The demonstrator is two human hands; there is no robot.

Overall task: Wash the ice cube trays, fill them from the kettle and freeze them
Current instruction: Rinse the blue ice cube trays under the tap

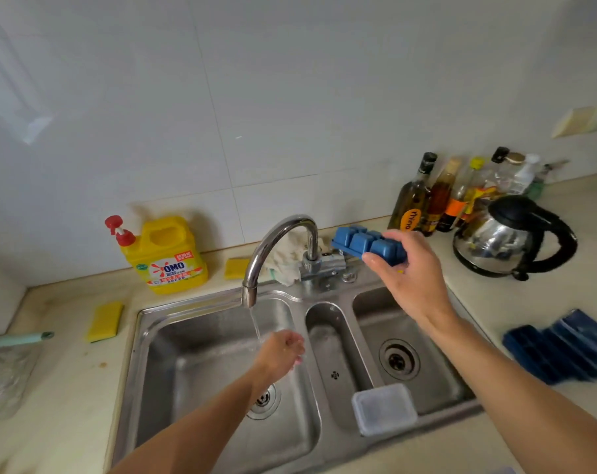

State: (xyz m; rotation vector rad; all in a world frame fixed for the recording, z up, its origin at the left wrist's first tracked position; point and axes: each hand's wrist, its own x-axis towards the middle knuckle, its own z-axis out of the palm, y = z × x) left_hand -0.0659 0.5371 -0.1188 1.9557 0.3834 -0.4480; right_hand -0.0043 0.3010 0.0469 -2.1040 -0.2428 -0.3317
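Note:
My right hand (411,278) grips a blue ice cube tray (362,242) by one end and holds it upside down above the back rim of the sink, right of the faucet (283,241). Water runs from the spout into the left basin (201,364). My left hand (283,354) is under the stream with its fingers loosely curled and holds nothing. More dark blue trays (563,347) lie stacked on the counter at the right. The steel kettle (509,237) with a black handle stands behind them.
A yellow detergent jug (168,256) and two yellow sponges (104,321) sit left of the faucet. Several bottles (440,196) line the wall by the kettle. A small clear lidded box (384,408) rests on the sink's front divider. A cloth (286,260) lies behind the faucet.

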